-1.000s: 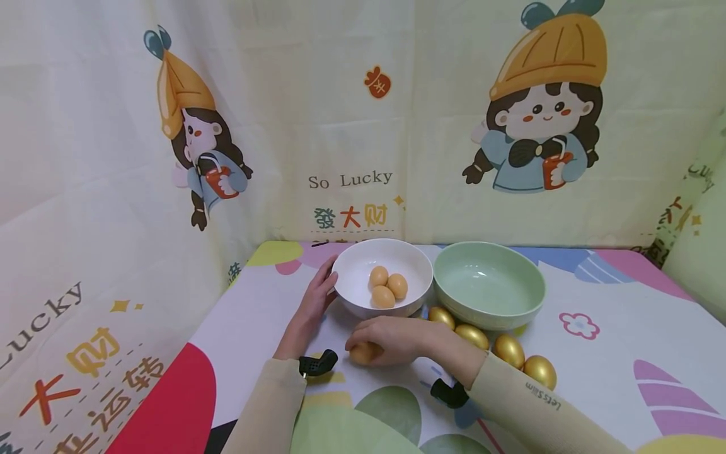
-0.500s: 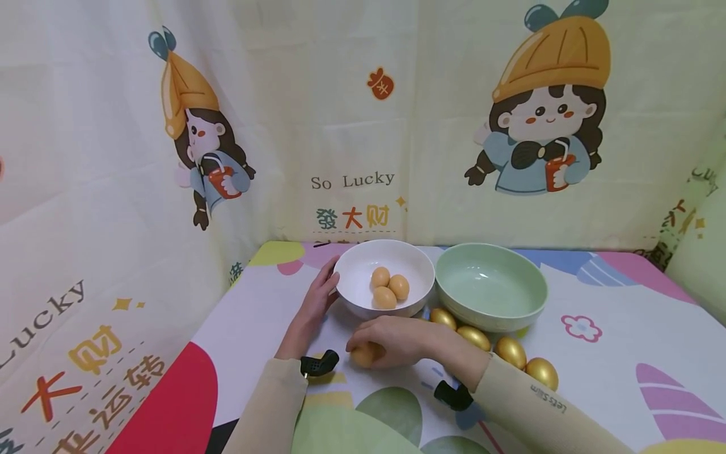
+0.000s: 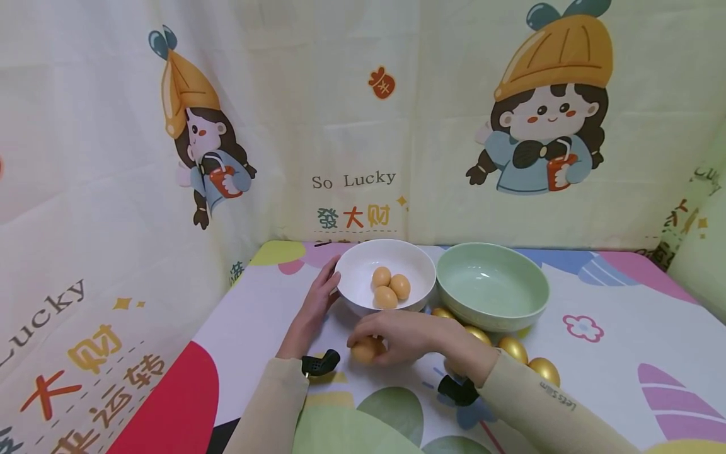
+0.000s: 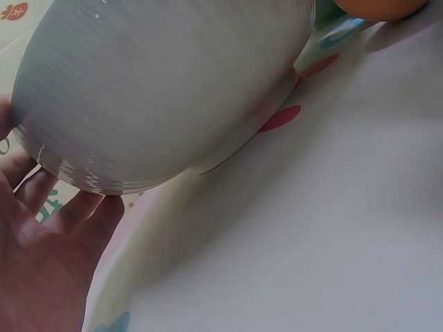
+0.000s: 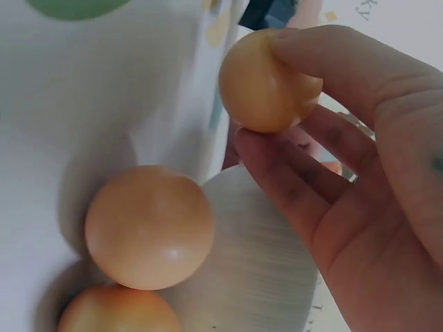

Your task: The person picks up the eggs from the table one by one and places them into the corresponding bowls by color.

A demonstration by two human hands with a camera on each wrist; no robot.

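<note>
My right hand (image 3: 405, 337) pinches a brown egg (image 3: 365, 350) between thumb and fingers, just in front of the white bowl (image 3: 363, 258). In the right wrist view this egg (image 5: 259, 83) appears raised, apart from the table. My left hand (image 3: 314, 302) holds the white bowl by its left side, and the left wrist view shows fingertips against its outer wall (image 4: 166, 90). Several brown eggs (image 3: 386, 297) lie inside the bowl. Another brown egg (image 5: 149, 228) rests on the table beneath my right hand, mostly hidden by the wrist in the head view.
A pale green bowl (image 3: 493, 284) stands close beside the white one, on its right. Several golden eggs (image 3: 513, 349) line up in front of it, partly covered by my right forearm. A patterned cloth (image 3: 442, 157) hangs behind the table (image 3: 601, 366).
My right hand has risen slightly with the brown egg, its wrist shifting a little to the right. The left hand stays at the white bowl.
</note>
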